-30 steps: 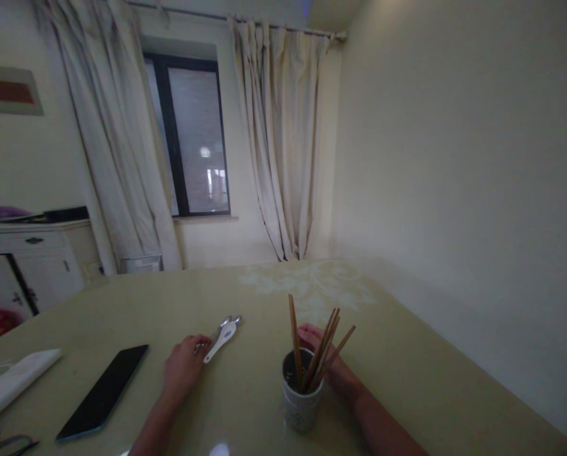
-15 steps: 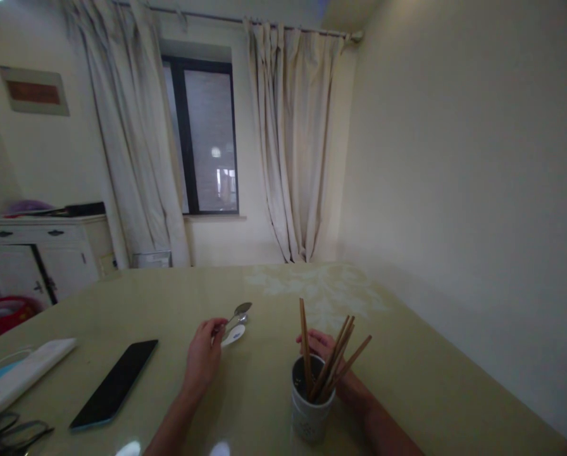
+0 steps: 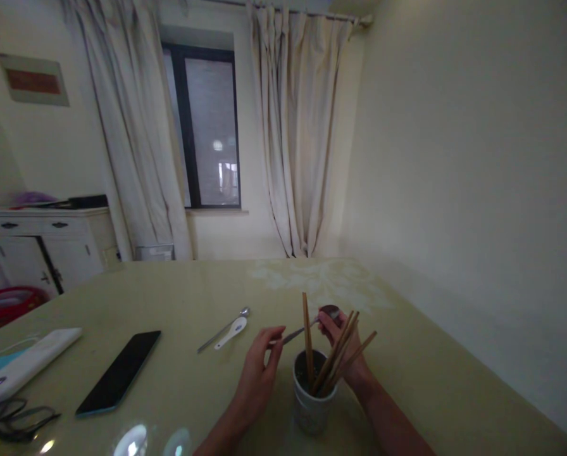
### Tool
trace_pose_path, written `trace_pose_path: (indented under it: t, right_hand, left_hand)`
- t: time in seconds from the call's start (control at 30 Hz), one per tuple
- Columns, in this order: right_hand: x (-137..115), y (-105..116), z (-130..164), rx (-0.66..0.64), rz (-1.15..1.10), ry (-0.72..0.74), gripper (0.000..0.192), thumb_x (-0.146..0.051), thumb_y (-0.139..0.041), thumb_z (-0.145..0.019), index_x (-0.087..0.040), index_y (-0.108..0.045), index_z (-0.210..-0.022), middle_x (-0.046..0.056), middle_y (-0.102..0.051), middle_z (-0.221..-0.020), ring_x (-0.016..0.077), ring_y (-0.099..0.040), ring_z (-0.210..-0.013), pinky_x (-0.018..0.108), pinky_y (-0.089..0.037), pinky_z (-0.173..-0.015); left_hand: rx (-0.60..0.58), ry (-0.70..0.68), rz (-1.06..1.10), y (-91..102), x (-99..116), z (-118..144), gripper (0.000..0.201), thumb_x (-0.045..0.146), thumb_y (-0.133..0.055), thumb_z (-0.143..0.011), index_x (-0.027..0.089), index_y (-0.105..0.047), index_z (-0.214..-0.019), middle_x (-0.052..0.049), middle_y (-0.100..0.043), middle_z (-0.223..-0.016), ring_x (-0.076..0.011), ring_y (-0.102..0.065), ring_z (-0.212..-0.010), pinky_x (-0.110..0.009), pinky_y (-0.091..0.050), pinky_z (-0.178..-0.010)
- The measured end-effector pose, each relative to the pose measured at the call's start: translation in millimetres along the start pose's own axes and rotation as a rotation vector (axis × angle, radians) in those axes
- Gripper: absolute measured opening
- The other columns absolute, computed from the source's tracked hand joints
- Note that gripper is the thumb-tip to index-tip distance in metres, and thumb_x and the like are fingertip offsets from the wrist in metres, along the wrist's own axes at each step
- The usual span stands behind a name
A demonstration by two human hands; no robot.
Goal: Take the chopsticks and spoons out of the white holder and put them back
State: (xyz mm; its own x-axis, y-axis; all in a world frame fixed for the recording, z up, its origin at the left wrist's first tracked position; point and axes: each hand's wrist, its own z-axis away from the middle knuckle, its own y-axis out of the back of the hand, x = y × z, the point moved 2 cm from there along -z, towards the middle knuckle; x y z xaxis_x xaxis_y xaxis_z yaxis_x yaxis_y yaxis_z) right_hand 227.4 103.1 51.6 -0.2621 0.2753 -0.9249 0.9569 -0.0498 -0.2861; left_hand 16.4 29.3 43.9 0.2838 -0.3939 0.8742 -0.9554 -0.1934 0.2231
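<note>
A metal spoon (image 3: 295,334) is held level between my two hands, behind the cup. My left hand (image 3: 259,361) pinches the end of its handle. At the bowl end, my right hand (image 3: 331,326) has its fingers closed on the spoon, partly hidden by chopsticks. Several wooden chopsticks (image 3: 306,332) lean in a light-coloured cup (image 3: 312,411) just in front of my hands. Left of them, a white spoon with a blue mark (image 3: 233,332) lies on the table beside a long-handled metal spoon (image 3: 223,330).
A dark phone (image 3: 119,373) lies on the glossy table (image 3: 179,297), at left. Beyond it are a white elongated device (image 3: 31,364) and a bundle of dark cable (image 3: 15,421). A wall (image 3: 478,253) runs along the right side.
My left hand has moved right with the metal spoon, leaving the other two spoons on the table. My right hand now grips the spoon's bowl end. The view has tilted slightly down.
</note>
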Motion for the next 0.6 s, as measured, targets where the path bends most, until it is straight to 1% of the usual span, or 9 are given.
trace_pose_path:
  t: [0.07,0.1,0.17,0.23,0.27,0.33,0.4,0.5,0.6]
  right_hand:
    - [-6.8,12.8,-10.2,0.163,-0.128,0.005,0.046,-0.053,-0.098,-0.061,-0.02,-0.076,-0.084,0.001,-0.072,-0.076,0.0163,-0.065,-0.067,0.027,-0.055,-0.063]
    - [-11.4,19.6,-14.5,0.219,-0.192,0.006,0.047,-0.051,-0.1,-0.059,-0.02,-0.076,-0.084,0.001,-0.073,-0.078,0.0153,-0.065,-0.067,0.026,-0.057,-0.062]
    - [-22.3,31.9,-20.6,0.282,-0.296,0.021,0.048,-0.046,-0.103,-0.053,-0.022,-0.076,-0.084,-0.001,-0.074,-0.079,0.0131,-0.065,-0.066,0.023,-0.058,-0.061]
    - [-33.6,40.3,-23.0,0.285,-0.354,0.037,0.048,-0.042,-0.105,-0.05,-0.022,-0.077,-0.084,-0.002,-0.074,-0.08,0.0112,-0.065,-0.066,0.02,-0.059,-0.062]
    - [-38.5,42.2,-22.6,0.27,-0.365,0.046,0.048,-0.042,-0.105,-0.05,-0.022,-0.078,-0.085,-0.002,-0.074,-0.08,0.0106,-0.065,-0.067,0.019,-0.059,-0.063]
    - [-46.0,41.3,-19.1,0.211,-0.349,0.063,0.046,-0.044,-0.104,-0.054,-0.022,-0.079,-0.086,-0.001,-0.074,-0.08,0.0106,-0.066,-0.068,0.019,-0.058,-0.063]
    - [-49.7,34.9,-12.8,0.117,-0.298,0.063,0.043,-0.047,-0.102,-0.061,-0.022,-0.08,-0.089,-0.001,-0.073,-0.078,0.0118,-0.065,-0.068,0.021,-0.057,-0.063]
    - [-49.7,21.4,-1.6,-0.074,-0.181,0.03,0.039,-0.053,-0.095,-0.071,-0.021,-0.082,-0.089,0.001,-0.071,-0.073,0.0153,-0.065,-0.066,0.026,-0.055,-0.062]
    - [-46.6,11.3,7.1,-0.291,-0.04,0.007,0.047,-0.065,-0.081,-0.083,-0.018,-0.084,-0.089,0.006,-0.074,-0.074,0.0193,-0.067,-0.068,0.03,-0.054,-0.063]
  left_hand:
    - [0.038,0.002,-0.005,8.0,4.1,0.0,0.044,0.056,-0.051,-0.102,0.023,-0.072,-0.12,-0.013,-0.072,-0.128,-0.0291,-0.066,-0.121,-0.045,-0.052,-0.105]
    - [0.019,0.009,0.01,10.4,6.1,1.3,0.046,0.058,-0.048,-0.103,0.023,-0.071,-0.122,-0.013,-0.072,-0.129,-0.029,-0.066,-0.121,-0.046,-0.051,-0.106]
    - [-0.08,0.027,0.074,11.1,9.0,6.4,0.051,0.06,-0.043,-0.105,0.023,-0.068,-0.129,-0.014,-0.071,-0.13,-0.0286,-0.066,-0.119,-0.046,-0.05,-0.107]
    - [-0.225,0.027,0.155,7.1,10.8,14.0,0.062,0.067,-0.04,-0.103,0.024,-0.06,-0.142,-0.015,-0.068,-0.137,-0.0298,-0.064,-0.121,-0.047,-0.049,-0.107]
    - [-0.303,0.027,0.19,3.9,11.4,18.0,0.068,0.071,-0.041,-0.101,0.024,-0.055,-0.149,-0.015,-0.066,-0.14,-0.0311,-0.062,-0.125,-0.048,-0.049,-0.109]
    - [-0.435,0.043,0.237,-2.6,12.1,24.5,0.079,0.075,-0.051,-0.096,0.024,-0.046,-0.156,-0.015,-0.064,-0.146,-0.0336,-0.059,-0.131,-0.049,-0.046,-0.112]
    - [-0.503,0.08,0.258,-7.0,13.1,27.4,0.082,0.071,-0.062,-0.092,0.024,-0.045,-0.157,-0.015,-0.063,-0.148,-0.0349,-0.057,-0.135,-0.05,-0.044,-0.116]
    - [-0.513,0.111,0.294,-8.0,17.2,26.1,0.077,0.067,-0.066,-0.092,0.023,-0.051,-0.153,-0.015,-0.064,-0.147,-0.0358,-0.059,-0.133,-0.05,-0.045,-0.116]
    - [-0.528,0.111,0.328,-6.8,23.5,24.5,0.076,0.069,-0.066,-0.09,0.021,-0.056,-0.149,-0.016,-0.065,-0.146,-0.0364,-0.06,-0.132,-0.049,-0.047,-0.114]
